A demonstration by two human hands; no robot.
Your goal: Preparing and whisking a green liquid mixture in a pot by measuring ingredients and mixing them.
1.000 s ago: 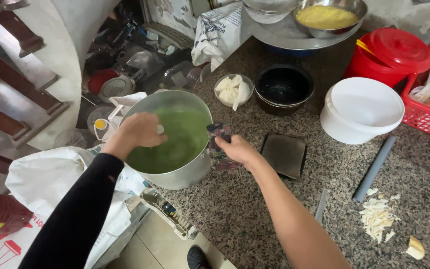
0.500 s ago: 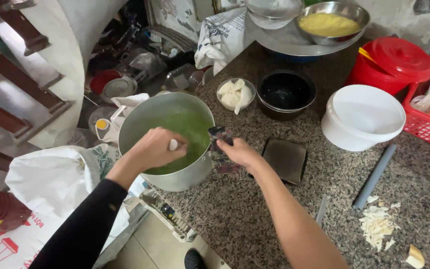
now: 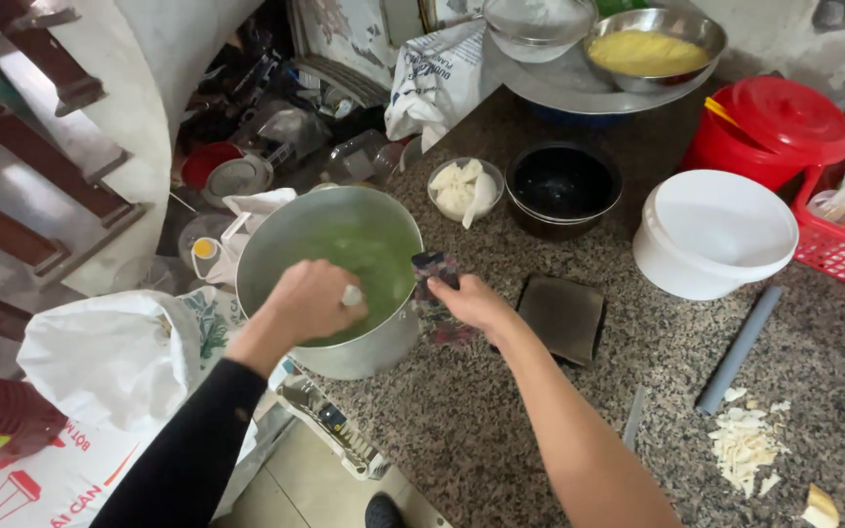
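A large metal pot of green liquid stands at the left edge of a speckled granite counter. My left hand is inside the pot over the liquid, fingers closed on a white utensil handle. My right hand grips the pot's right rim through a dark patterned cloth.
On the counter: a small bowl of white pieces, a black bowl, a white tub, a red lidded bucket, a dark square pad, a grey rod, white scraps. White sacks lie left, below the counter.
My left hand has swept from the pot's left rim toward its right side with the handle. My right hand has stayed on the rim.
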